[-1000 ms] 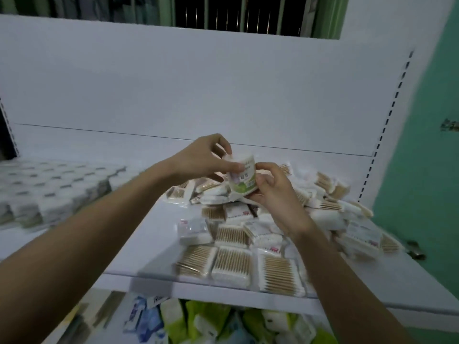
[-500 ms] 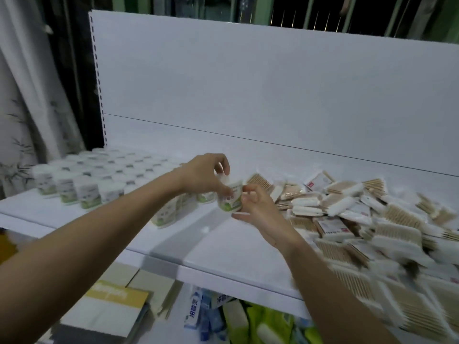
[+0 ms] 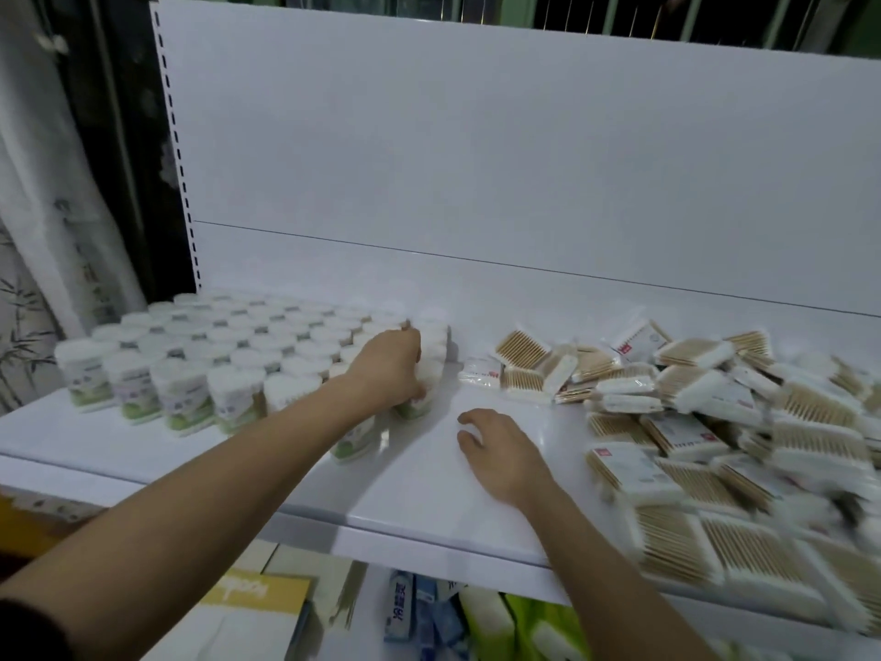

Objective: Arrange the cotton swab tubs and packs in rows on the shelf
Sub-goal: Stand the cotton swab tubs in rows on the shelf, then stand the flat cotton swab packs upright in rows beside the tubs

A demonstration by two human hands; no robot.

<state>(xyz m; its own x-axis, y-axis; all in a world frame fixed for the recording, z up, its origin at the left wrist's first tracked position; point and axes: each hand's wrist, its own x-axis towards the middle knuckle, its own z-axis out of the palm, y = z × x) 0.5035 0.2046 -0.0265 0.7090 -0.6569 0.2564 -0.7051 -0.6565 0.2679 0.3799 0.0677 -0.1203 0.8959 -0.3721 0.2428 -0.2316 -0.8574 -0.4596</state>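
- Rows of cotton swab tubs point(image 3: 190, 369) stand upright on the left half of the white shelf point(image 3: 429, 489), reaching from its near edge back to the rear panel point(image 3: 476, 159); by the look of it, this part of the job is largely done.
- The left hand point(image 3: 388, 369) sits at the right end of the block, its fingers point(image 3: 414, 348) curled round one tub point(image 3: 431, 355) as it goes in against its neighbours. The tub itself is blurred.
- The right hand point(image 3: 500, 450) hovers low over bare shelf between the two groups, fingers loosely spread and holding nothing.
- Still to be sorted, it seems: a loose heap of flat swab packs point(image 3: 691, 412) covering the right side of the shelf, tilted and overlapping, some close to the near edge.
- The bare strip between tubs and heap is the only free space, so the packs will likely need clearing before rows can form there.
- Below the shelf lie blue and green packaged goods point(image 3: 429, 613) and a yellow-banded box point(image 3: 252, 608); a patterned curtain point(image 3: 47, 231) hangs at far left.
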